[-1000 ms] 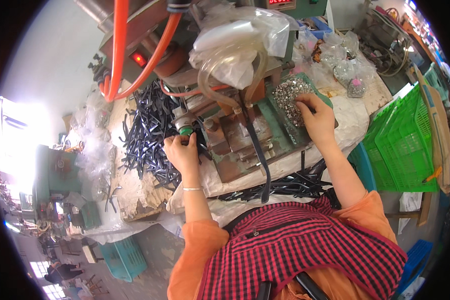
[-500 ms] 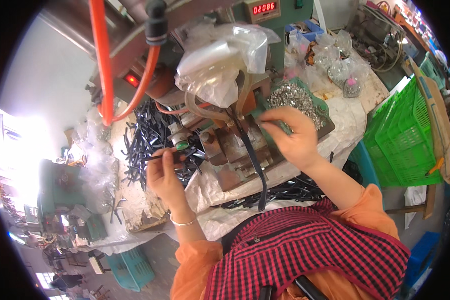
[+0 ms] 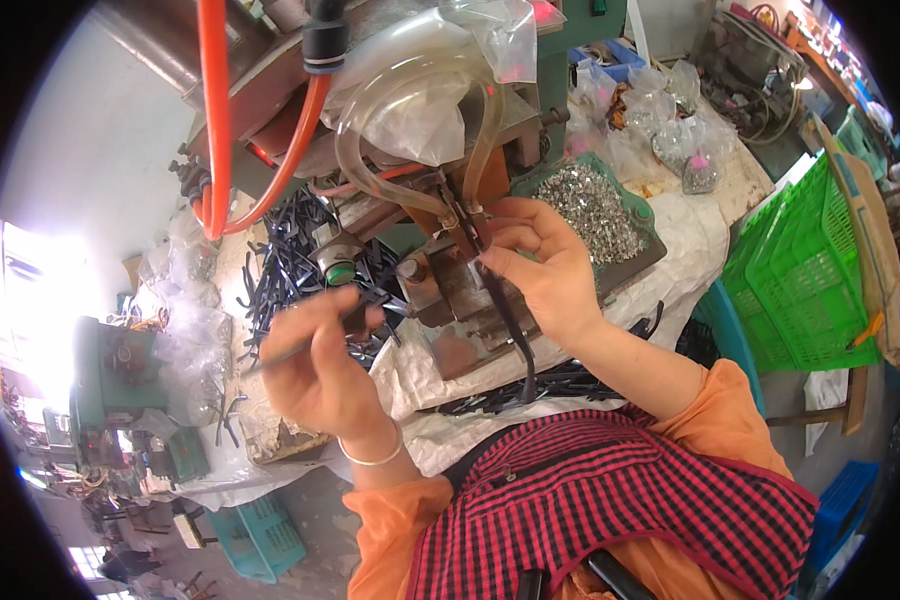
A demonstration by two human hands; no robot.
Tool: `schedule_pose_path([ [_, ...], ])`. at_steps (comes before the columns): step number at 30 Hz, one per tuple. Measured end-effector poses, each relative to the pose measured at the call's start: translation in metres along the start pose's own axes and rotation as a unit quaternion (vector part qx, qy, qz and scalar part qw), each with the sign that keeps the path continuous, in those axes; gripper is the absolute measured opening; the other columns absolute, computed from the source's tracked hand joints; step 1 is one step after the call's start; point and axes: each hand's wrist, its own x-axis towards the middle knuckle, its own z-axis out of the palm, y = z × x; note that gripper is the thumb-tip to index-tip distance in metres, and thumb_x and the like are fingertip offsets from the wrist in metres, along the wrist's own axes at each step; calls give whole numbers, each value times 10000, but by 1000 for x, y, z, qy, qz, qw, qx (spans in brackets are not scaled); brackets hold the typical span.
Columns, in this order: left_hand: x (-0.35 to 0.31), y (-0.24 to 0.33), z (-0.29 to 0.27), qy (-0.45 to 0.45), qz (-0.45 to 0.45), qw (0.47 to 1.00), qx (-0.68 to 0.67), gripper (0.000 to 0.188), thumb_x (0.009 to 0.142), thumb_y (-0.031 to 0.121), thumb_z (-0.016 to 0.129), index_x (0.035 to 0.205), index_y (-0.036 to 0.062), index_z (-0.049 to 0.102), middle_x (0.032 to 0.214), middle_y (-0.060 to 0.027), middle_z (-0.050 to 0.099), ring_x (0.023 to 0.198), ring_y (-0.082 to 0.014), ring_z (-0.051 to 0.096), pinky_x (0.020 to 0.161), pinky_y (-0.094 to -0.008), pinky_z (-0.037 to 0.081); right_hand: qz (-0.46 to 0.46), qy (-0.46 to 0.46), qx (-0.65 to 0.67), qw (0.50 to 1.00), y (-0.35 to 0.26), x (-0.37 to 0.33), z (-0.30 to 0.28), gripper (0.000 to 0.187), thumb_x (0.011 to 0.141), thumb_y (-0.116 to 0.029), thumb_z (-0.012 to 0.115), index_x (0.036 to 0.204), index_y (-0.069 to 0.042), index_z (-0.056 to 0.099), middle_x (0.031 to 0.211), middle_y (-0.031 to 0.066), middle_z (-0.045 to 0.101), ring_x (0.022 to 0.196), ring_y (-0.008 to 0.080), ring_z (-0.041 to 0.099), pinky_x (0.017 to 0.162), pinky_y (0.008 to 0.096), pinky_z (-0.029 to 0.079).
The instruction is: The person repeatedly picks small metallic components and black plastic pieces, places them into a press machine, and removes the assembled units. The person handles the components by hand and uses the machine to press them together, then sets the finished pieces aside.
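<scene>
While the right hand (image 3: pixel 552 280) is up at the machine's metal fixture (image 3: pixel 455 355), its thumb and fingertips are pinched together on the upper part of a long black strip (image 3: pixel 501 303), right below the spot where 2 clear hoses (image 3: pixel 350 130) come down. That strip sits slanted across the fixture, with its lower, slightly bent end sticking out over the front edge toward the wearer. The left hand (image 3: pixel 322 370) is pretty blurry, but the thumb and fingers look closed on a thin dark piece (image 3: pixel 285 356) that pokes out past the hand's left side; can't make out its exact shape. That hand is just below a green button (image 3: pixel 340 273) in a round metal housing, and there's a bracelet (image 3: pixel 370 459) on the wrist. Behind it is a big messy heap of black strips (image 3: pixel 280 255), and a 2nd pile (image 3: pixel 570 385) lies along the front of the bench, under the right forearm. Just beyond the right hand there's a green tray (image 3: pixel 642 212) loaded with tiny shiny metal bits (image 3: pixel 585 200), and past that a bunch of clear bags (image 3: pixel 675 140) on the bench. Up top, orange tubing (image 3: pixel 213 110) loops down at the left and a crumpled plastic bag (image 3: pixel 420 125) hangs by the hoses. Off to the right is a bright green crate (image 3: pixel 800 260). The wearer has a red-and-black checked apron (image 3: pixel 610 490) over orange sleeves.
</scene>
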Motion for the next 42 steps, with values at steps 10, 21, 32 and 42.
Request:
schedule_pose_path([
  [10,-31,0,10,-261,177,923,223,198,778,24,837,948,51,739,999,-137,778,713,-221,703,595,-310,496,-217,65,-585,779,-18,-7,-80,311,813,-94,762,1124,-100,751,1319,192,645,1343,386,536,1094,478,440],
  [21,-51,-26,28,-316,286,872,242,260,771,146,876,968,90,717,1004,-74,759,527,-134,571,460,-268,422,-232,155,-609,742,24,23,-137,94,808,-96,754,888,-66,714,1087,145,706,1093,367,632,908,453,504],
  [32,-56,11,-24,-198,200,855,436,177,802,30,794,975,48,763,1014,-87,770,739,-192,691,626,-287,509,-185,199,-476,836,20,13,-136,112,921,-100,704,992,-24,743,912,123,733,831,266,694,769,346,535],
  [42,-52,-103,-122,-238,-87,673,695,289,741,111,823,1015,104,733,1492,-160,550,1111,-379,589,1063,-490,425,-171,149,-387,894,20,15,-106,123,918,-57,690,1028,-21,733,937,119,732,854,225,694,791,320,527],
])
